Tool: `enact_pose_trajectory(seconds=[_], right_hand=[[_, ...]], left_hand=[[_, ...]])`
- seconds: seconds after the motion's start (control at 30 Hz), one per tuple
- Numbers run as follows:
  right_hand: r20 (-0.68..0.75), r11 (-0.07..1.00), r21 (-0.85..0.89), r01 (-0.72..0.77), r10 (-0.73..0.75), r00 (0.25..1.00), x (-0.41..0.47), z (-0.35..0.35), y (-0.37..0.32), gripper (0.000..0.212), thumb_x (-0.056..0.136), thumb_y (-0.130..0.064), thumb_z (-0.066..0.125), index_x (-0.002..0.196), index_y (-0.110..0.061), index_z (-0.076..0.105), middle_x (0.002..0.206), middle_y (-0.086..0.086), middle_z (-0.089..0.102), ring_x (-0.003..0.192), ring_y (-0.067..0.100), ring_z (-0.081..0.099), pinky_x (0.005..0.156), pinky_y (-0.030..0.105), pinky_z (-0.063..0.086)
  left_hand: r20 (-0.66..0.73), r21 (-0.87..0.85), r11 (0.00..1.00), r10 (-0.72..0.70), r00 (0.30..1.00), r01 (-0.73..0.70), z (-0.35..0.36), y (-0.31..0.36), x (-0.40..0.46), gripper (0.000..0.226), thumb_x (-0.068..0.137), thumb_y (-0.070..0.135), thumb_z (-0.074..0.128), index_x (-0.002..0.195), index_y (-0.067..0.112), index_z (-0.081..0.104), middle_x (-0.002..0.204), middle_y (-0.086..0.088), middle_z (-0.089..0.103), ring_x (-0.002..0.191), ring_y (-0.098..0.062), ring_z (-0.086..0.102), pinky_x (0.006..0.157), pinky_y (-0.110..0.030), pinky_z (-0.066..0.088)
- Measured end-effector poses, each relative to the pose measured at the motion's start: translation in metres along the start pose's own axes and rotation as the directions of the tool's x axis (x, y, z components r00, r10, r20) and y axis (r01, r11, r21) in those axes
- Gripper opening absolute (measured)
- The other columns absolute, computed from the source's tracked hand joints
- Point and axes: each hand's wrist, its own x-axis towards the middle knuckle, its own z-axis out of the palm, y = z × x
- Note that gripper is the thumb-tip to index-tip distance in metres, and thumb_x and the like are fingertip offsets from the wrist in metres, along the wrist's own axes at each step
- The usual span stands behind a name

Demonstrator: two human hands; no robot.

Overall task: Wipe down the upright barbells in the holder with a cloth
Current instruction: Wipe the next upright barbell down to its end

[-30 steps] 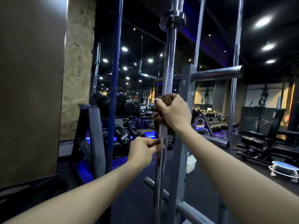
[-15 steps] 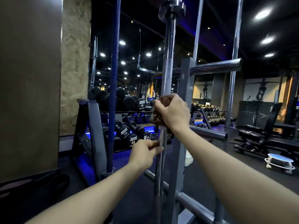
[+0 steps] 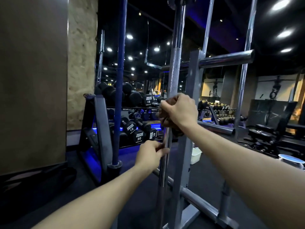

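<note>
A chrome barbell (image 3: 175, 68) stands upright in front of me, its knurled part above my hands. My right hand (image 3: 179, 111) grips a brown cloth (image 3: 166, 120) wrapped round the bar at mid height. Below it my left hand (image 3: 151, 153) pinches the bare bar with thumb and fingers. The bar stands by the grey post of the holder (image 3: 192, 113). A blue barbell (image 3: 120, 80) stands upright to the left in a floor socket. Two more chrome bars (image 3: 244, 80) rise behind the holder on the right.
A dumbbell rack (image 3: 132, 124) with black dumbbells stands behind the bars. A brown wall panel (image 3: 33, 80) fills the left. A white tub (image 3: 196, 155) sits on the dark floor past the holder. Benches (image 3: 270, 134) and a blue-topped round thing (image 3: 291, 161) are at the right.
My right hand with the cloth has slid a little down the chrome bar. My left hand stays on the bar below it. My head has tipped slightly downward.
</note>
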Motion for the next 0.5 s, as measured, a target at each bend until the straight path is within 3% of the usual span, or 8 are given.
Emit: enact_pose_trajectory(seconds=[0.17,0.27,0.37,0.5], right_hand=[[-0.047,0.987,0.147,-0.066,0.074,0.996,-0.015,0.01,0.001,0.028,0.08,-0.045,0.064,0.093,-0.021,0.057,0.085,-0.004,0.054,0.084,0.018,0.051,0.069,0.026,0.031],[0.026,0.987,0.125,-0.102,0.099,0.995,-0.043,0.023,0.016,0.027,0.078,-0.045,0.065,0.088,-0.026,0.049,0.089,-0.001,0.058,0.093,0.024,0.058,0.07,0.027,0.031],[0.124,0.98,0.094,-0.176,0.164,0.979,-0.078,0.039,0.038,0.031,0.079,-0.046,0.064,0.095,-0.022,0.055,0.1,0.003,0.065,0.101,0.027,0.06,0.071,0.029,0.033],[0.145,0.978,0.072,-0.198,0.186,0.972,-0.087,0.045,0.045,0.031,0.079,-0.047,0.063,0.091,-0.02,0.052,0.099,0.003,0.064,0.099,0.028,0.059,0.071,0.03,0.034]], left_hand=[[-0.021,-0.003,1.0,-0.023,1.0,0.023,0.005,-0.001,-0.002,0.021,0.088,0.028,0.066,0.105,0.019,0.073,0.096,-0.007,0.073,0.098,-0.025,0.065,0.084,-0.031,0.05],[-0.044,0.09,0.995,-0.049,0.998,0.053,0.002,0.0,-0.003,0.015,0.087,0.014,0.062,0.097,0.013,0.072,0.094,-0.017,0.07,0.095,-0.035,0.063,0.078,-0.035,0.05],[-0.031,0.2,0.975,-0.091,0.995,0.096,0.009,-0.012,-0.01,0.023,0.081,0.004,0.055,0.093,0.011,0.073,0.097,-0.017,0.07,0.097,-0.034,0.064,0.079,-0.037,0.052],[0.005,0.167,0.983,-0.083,0.997,0.081,0.014,-0.027,-0.008,0.02,0.079,0.003,0.057,0.084,0.011,0.074,0.089,-0.017,0.07,0.097,-0.033,0.064,0.076,-0.037,0.049]])
